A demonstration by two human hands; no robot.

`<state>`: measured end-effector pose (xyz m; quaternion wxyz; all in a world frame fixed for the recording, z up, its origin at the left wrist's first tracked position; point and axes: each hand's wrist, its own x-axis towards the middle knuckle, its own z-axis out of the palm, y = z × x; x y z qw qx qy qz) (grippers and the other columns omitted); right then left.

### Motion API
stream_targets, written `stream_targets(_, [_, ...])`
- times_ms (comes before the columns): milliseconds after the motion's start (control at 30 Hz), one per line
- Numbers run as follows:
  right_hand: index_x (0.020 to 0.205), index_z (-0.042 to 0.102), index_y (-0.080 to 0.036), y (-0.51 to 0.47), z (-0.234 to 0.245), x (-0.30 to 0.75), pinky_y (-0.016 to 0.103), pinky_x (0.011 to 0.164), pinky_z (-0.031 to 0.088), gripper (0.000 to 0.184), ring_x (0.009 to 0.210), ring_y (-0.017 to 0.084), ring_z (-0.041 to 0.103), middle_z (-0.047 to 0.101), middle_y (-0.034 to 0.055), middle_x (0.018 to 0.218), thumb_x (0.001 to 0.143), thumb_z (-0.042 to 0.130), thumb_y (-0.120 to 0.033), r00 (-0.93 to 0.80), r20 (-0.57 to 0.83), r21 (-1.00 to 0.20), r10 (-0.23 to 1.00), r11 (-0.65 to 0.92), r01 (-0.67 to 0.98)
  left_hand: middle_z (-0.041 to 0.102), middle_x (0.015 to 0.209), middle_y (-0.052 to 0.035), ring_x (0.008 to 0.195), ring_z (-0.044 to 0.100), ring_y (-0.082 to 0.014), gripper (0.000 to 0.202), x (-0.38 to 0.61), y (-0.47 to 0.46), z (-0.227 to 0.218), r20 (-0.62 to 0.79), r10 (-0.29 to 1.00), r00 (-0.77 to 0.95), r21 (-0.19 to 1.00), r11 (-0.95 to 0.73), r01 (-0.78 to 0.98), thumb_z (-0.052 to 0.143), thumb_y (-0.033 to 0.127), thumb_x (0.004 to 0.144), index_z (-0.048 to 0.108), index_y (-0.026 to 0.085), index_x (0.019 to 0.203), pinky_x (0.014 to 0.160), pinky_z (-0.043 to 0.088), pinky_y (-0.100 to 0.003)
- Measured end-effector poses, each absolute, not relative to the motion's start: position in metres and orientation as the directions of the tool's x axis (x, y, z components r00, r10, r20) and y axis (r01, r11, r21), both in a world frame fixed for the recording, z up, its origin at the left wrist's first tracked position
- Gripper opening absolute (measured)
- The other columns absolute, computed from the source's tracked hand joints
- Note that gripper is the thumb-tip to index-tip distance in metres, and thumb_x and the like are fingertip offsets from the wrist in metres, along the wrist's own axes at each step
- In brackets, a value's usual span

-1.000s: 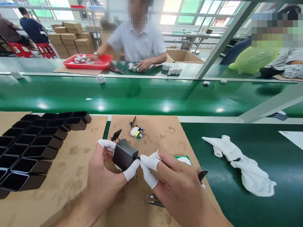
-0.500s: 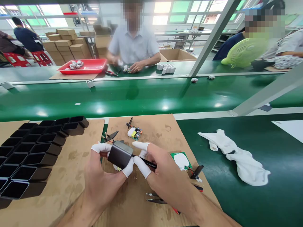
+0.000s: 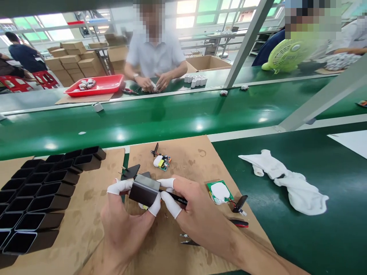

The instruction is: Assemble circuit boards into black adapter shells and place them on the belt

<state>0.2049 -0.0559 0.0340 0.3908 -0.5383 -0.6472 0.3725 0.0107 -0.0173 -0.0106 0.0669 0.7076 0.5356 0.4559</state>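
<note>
My left hand [image 3: 126, 214], white cots on its fingertips, grips a black charger housing [image 3: 145, 190] from its left side and below. A black plug-end piece with metal pins [image 3: 130, 172] sticks out beyond the housing's far left corner. In my right hand [image 3: 197, 204], pinched between cot-covered fingertips, are slim black tweezers [image 3: 178, 199] with white lettering. Their tip meets the right end of the housing; whether it is inside is hidden. Below the right hand lie pliers [image 3: 189, 241], partly covered by the wrist.
Cardboard [image 3: 200, 152] covers the bench, bearing a circuit board [image 3: 163, 162] and a green board with a white pad [image 3: 220, 191]. Several black housings [image 3: 46, 191] stand in rows at left. A white cloth [image 3: 286, 181] lies right. Beyond the green belt [image 3: 160, 124], a co-worker [image 3: 156, 57] handles small parts.
The view has shifted and tilted slightly. Both hands keep their hold on the housing and tweezers, with the right fingers drawn closer together. Across the belt, the co-worker's hands have come together.
</note>
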Motion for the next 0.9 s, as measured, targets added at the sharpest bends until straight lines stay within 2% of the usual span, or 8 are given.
stream_targets(100, [0.103,0.077,-0.025,-0.055,0.033,0.204,0.03,0.072,0.047,0.025,0.082,0.015,0.063,0.073,-0.003,0.095,0.105,0.058,-0.008,-0.104,0.115,-0.898,0.988,0.148,0.413,0.077,0.102,-0.005,0.085,0.08,-0.0303,0.049,0.014,-0.018,-0.009,0.566,0.823,-0.04,0.61,-0.385,0.693,0.086,0.047,0.081,0.063,0.024,0.117,0.07,0.059,-0.04])
stream_targets(267, [0.108,0.08,-0.024,-0.052,0.034,0.203,0.029,0.073,0.049,0.027,0.088,0.016,0.068,0.078,-0.0014,0.101,0.104,0.059,-0.008,-0.112,0.109,-0.925,0.988,0.142,0.353,0.075,0.097,-0.0022,0.08,0.078,-0.0261,0.048,0.015,-0.019,-0.005,0.61,0.792,-0.02,0.582,-0.431,0.689,0.087,0.046,0.081,0.064,0.023,0.116,0.071,0.06,-0.038])
stream_targets(367, [0.101,0.078,-0.022,-0.051,0.035,0.203,0.029,0.074,0.049,0.023,0.088,0.016,0.068,0.079,-0.001,0.101,0.103,0.061,-0.007,-0.111,0.109,-0.928,0.988,0.141,0.344,0.075,0.096,-0.0012,0.078,0.078,-0.0246,0.047,0.015,-0.019,-0.004,0.619,0.785,-0.016,0.567,-0.433,0.701,0.086,0.045,0.081,0.064,0.022,0.116,0.069,0.059,-0.036])
stream_targets(433, [0.097,0.077,-0.022,-0.052,0.036,0.203,0.029,0.072,0.047,0.022,0.086,0.016,0.067,0.079,-0.0013,0.098,0.104,0.061,-0.008,-0.113,0.118,-0.924,0.987,0.151,0.351,0.075,0.096,-0.0012,0.078,0.078,-0.0247,0.047,0.014,-0.019,-0.005,0.63,0.777,-0.014,0.551,-0.433,0.713,0.086,0.044,0.082,0.064,0.022,0.117,0.069,0.059,-0.036])
stream_targets(600, [0.102,0.077,-0.025,-0.054,0.038,0.201,0.029,0.072,0.047,0.024,0.086,0.015,0.066,0.076,-0.003,0.098,0.104,0.06,-0.008,-0.092,0.107,-0.906,0.99,0.135,0.4,0.077,0.1,-0.0035,0.085,0.08,-0.0283,0.047,0.012,-0.015,-0.009,0.669,0.743,-0.01,0.539,-0.477,0.694,0.088,0.045,0.082,0.066,0.023,0.117,0.075,0.061,-0.04])
stream_targets(733, [0.099,0.075,-0.024,-0.054,0.044,0.21,0.03,0.069,0.045,0.019,0.082,0.016,0.064,0.072,-0.002,0.093,0.106,0.06,-0.014,-0.11,0.057,-0.857,0.992,0.105,0.504,0.076,0.1,-0.0027,0.085,0.079,-0.0261,0.048,0.01,-0.009,-0.007,0.533,0.846,-0.008,0.694,-0.431,0.576,0.093,0.041,0.078,0.066,0.024,0.114,0.075,0.062,-0.037])
stream_targets(833, [0.106,0.077,-0.025,-0.048,0.049,0.229,0.03,0.073,0.048,0.021,0.084,0.018,0.069,0.075,-0.0004,0.095,0.109,0.058,-0.018,-0.115,0.077,-0.814,0.99,0.129,0.566,0.076,0.101,-0.0031,0.088,0.078,-0.0231,0.05,0.01,-0.002,-0.002,0.326,0.945,-0.008,0.881,-0.301,0.365,0.098,0.038,0.077,0.062,0.024,0.109,0.078,0.065,-0.034])
stream_targets(900, [0.113,0.078,-0.024,-0.04,0.049,0.244,0.032,0.074,0.047,0.022,0.085,0.02,0.071,0.077,0.0021,0.098,0.109,0.057,-0.018,-0.061,0.109,-0.721,0.992,0.121,0.682,0.076,0.101,-0.0028,0.086,0.077,-0.0204,0.051,0.009,0.003,0.001,0.191,0.982,0.006,0.967,-0.189,0.173,0.1,0.038,0.078,0.062,0.023,0.109,0.079,0.066,-0.032])
